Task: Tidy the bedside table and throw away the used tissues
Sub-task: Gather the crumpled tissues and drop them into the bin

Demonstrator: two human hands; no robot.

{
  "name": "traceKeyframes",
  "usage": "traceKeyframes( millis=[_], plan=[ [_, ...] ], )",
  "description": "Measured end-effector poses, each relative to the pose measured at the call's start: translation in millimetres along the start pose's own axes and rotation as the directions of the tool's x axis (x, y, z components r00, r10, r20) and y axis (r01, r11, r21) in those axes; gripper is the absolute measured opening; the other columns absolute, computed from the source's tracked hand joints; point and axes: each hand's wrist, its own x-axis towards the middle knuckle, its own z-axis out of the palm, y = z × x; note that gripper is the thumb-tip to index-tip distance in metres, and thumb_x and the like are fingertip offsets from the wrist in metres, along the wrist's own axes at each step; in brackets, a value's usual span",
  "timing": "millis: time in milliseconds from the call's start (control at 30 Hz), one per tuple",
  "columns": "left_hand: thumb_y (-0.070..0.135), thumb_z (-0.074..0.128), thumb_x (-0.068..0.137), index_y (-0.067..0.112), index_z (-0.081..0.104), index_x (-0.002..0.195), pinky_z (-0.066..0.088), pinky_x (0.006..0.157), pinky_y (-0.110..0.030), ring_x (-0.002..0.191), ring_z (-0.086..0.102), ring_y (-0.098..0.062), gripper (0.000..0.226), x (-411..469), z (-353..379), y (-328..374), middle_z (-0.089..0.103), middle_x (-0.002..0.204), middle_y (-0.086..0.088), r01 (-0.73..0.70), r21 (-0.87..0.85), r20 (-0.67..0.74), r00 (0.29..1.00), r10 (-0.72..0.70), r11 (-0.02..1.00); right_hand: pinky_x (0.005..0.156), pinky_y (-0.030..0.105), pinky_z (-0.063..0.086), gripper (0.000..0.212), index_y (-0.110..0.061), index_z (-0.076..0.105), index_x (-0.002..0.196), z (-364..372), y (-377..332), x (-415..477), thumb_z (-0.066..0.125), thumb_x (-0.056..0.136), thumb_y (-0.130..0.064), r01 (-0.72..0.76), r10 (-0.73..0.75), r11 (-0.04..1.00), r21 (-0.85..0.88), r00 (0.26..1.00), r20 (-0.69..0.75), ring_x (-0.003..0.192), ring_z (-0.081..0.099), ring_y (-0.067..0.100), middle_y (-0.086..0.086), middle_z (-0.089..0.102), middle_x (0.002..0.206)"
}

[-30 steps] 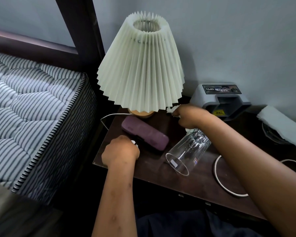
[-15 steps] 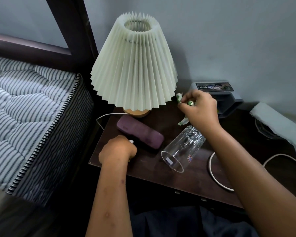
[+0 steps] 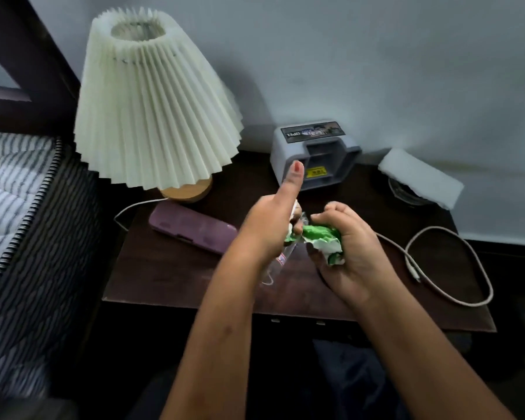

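**A:** Cream pleats marked the lamp [image 3: 155, 116] at the left end of the desk [image 3: 170, 268], and a purple case [image 3: 191, 230] lay just in front of its base. Where were the crumpled tissues [image 3: 323, 237]?

**B:** Right of the case, lifted above the middle of the desk, between the person's two hands. The left hand [image 3: 270, 228] had its fingers curled on their nearer end, thumb stuck straight up. A clear glass [image 3: 278, 263] showed beneath it, mostly hidden.

**A:** And the bulk?

**B:** In the right hand [image 3: 349, 256], fingers wrapped over the green-and-white paper, palm turned toward the left one. The bundle ran left to right from one hand to the other, so either could likely take it whole.

**A:** Then off to a bin?

**B:** Probably, though none showed. Only a white cable [image 3: 455, 268] looped farther right.
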Motion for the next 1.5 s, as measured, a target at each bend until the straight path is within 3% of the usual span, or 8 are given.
traceKeyframes(
  millis=[200,433,600,800,967,1133,1300,1500],
  plan=[
    [0.031,0.043,0.095,0.016,0.042,0.058,0.032,0.055,-0.030,0.055,0.037,-0.013,0.041,10,49,-11,0.039,0.057,0.001,-0.137,-0.258,-0.297,0.953,0.057,0.956,0.046,0.022,0.046,0.031,-0.016,0.055,0.071,-15,-3,4,0.044,0.081,0.012,0.130,-0.127,0.991,0.022,0.987,-0.098,0.046,0.055,0.012,-0.001,0.056,0.055],
    [0.025,0.040,0.098,0.016,0.053,0.072,0.046,0.056,-0.021,0.056,0.051,-0.005,0.030,16,88,-13,0.054,0.059,0.007,-0.149,-0.479,-0.220,0.974,0.046,0.865,0.059,0.022,0.057,0.030,-0.009,0.064,0.085,-43,-25,8,0.042,0.091,0.010,0.187,-0.180,0.980,0.061,0.978,-0.106,0.064,0.064,0.012,0.007,0.065,0.083],
    [0.033,0.046,0.095,0.016,0.050,0.070,0.042,0.056,-0.030,0.054,0.048,-0.013,0.031,9,112,-16,0.051,0.060,-0.001,-0.020,-0.564,-0.140,0.988,-0.072,0.826,0.034,0.013,0.035,0.014,-0.013,0.060,0.087,-57,-40,9,0.049,0.095,-0.014,0.226,-0.234,0.972,-0.063,0.956,-0.175,0.032,0.038,0.002,0.000,0.051,0.054],
    [0.025,0.057,0.089,0.020,0.036,0.056,0.029,0.043,-0.022,0.039,0.032,-0.008,0.040,8,109,-18,0.034,0.040,0.009,-0.040,-0.626,-0.195,0.975,-0.107,0.779,0.038,0.017,0.019,0.047,-0.013,0.045,0.062,-51,-38,14,0.039,0.096,-0.045,0.257,-0.293,0.949,-0.183,0.933,-0.210,0.029,0.020,0.007,-0.005,0.026,0.035],
    [0.023,0.057,0.090,0.019,0.039,0.052,0.029,0.043,-0.022,0.036,0.034,-0.007,0.042,11,111,-27,0.039,0.037,0.007,-0.130,-0.586,-0.277,0.960,-0.047,0.800,0.036,0.016,0.032,0.032,-0.014,0.045,0.063,-44,-23,13,0.055,0.092,-0.025,0.290,-0.340,0.931,-0.221,0.910,-0.238,0.038,0.034,0.004,-0.005,0.038,0.048],
    [0.006,0.053,0.091,0.017,0.044,0.071,0.043,0.062,-0.022,0.065,0.049,-0.010,0.024,17,107,-38,0.052,0.071,-0.001,-0.294,-0.473,-0.385,0.917,0.106,0.830,0.068,0.012,0.051,0.019,-0.012,0.063,0.091,-38,-4,7,0.046,0.096,-0.017,0.237,-0.241,0.944,-0.228,0.970,0.009,0.075,0.063,0.005,-0.001,0.065,0.082],
    [0.010,0.041,0.097,0.028,0.046,0.080,0.047,0.079,-0.023,0.082,0.056,-0.009,0.025,23,98,-43,0.056,0.087,-0.003,-0.422,-0.121,-0.537,0.789,0.298,0.899,0.072,0.017,0.052,0.031,-0.018,0.067,0.086,-37,3,1,0.040,0.099,-0.023,0.176,-0.170,0.940,-0.293,0.984,0.045,0.077,0.066,0.006,-0.002,0.070,0.082],
    [0.021,0.041,0.095,0.019,0.055,0.078,0.048,0.071,-0.021,0.073,0.060,-0.008,0.023,10,125,-39,0.062,0.079,0.002,-0.465,-0.128,-0.310,0.858,0.410,0.876,0.057,0.015,0.052,0.039,-0.013,0.064,0.077,-51,-14,-10,0.038,0.099,-0.033,0.240,-0.267,0.954,-0.179,0.952,-0.151,0.059,0.064,0.007,0.002,0.066,0.068]
  ],
)
